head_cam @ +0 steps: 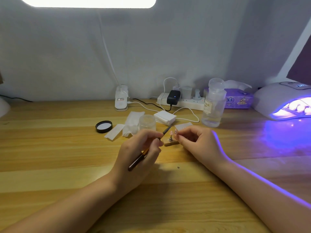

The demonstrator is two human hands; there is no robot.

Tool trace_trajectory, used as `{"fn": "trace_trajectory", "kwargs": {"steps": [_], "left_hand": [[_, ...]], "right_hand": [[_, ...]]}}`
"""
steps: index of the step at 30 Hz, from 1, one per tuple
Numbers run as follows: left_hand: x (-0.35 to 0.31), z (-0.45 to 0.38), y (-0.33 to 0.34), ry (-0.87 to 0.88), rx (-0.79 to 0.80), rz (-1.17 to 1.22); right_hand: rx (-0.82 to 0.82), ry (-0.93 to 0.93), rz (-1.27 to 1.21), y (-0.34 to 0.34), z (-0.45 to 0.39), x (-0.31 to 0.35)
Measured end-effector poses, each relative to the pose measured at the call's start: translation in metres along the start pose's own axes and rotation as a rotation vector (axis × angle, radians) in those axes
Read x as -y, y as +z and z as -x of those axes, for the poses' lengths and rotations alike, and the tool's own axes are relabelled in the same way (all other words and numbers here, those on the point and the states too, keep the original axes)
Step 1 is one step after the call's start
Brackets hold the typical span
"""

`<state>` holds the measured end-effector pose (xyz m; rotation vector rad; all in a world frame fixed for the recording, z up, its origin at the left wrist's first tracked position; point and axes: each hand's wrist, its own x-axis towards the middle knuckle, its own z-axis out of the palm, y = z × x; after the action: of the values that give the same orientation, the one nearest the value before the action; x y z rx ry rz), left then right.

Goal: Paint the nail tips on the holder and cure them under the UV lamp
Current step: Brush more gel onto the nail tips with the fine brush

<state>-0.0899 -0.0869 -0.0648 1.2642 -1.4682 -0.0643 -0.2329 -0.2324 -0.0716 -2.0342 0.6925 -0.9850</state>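
Note:
My left hand (pixel 143 148) grips a thin dark-handled brush (pixel 139 159) like a pen, its tip (pixel 167 129) pointing up and right toward a pink nail tip (pixel 171 132) on a small metal holder stand (pixel 170 139). My right hand (pixel 198 142) pinches another pink nail tip (pixel 175 132) right beside the first, over the middle of the wooden table. The white UV lamp (pixel 277 96) stands at the right edge, lit violet inside, with several holders showing as dark shapes under it.
An open clear jar (pixel 147 122) and its black lid (pixel 103 126) sit behind my left hand, with white wipes (pixel 133 123) and a pad stack (pixel 165 117). A clear liquid bottle (pixel 213 105), tissue pack (pixel 239 100), power strip (pixel 181 102) with cables and a clip lamp base (pixel 121 98) line the wall.

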Motion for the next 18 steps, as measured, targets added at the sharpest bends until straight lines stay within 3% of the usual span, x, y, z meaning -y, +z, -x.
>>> {"fn": "trace_trajectory", "kwargs": {"steps": [18], "left_hand": [[0.0024, 0.0007, -0.0005, 0.042, 0.048, -0.018]], "right_hand": [[-0.026, -0.046, -0.003, -0.0007, 0.0020, 0.0045]]}}
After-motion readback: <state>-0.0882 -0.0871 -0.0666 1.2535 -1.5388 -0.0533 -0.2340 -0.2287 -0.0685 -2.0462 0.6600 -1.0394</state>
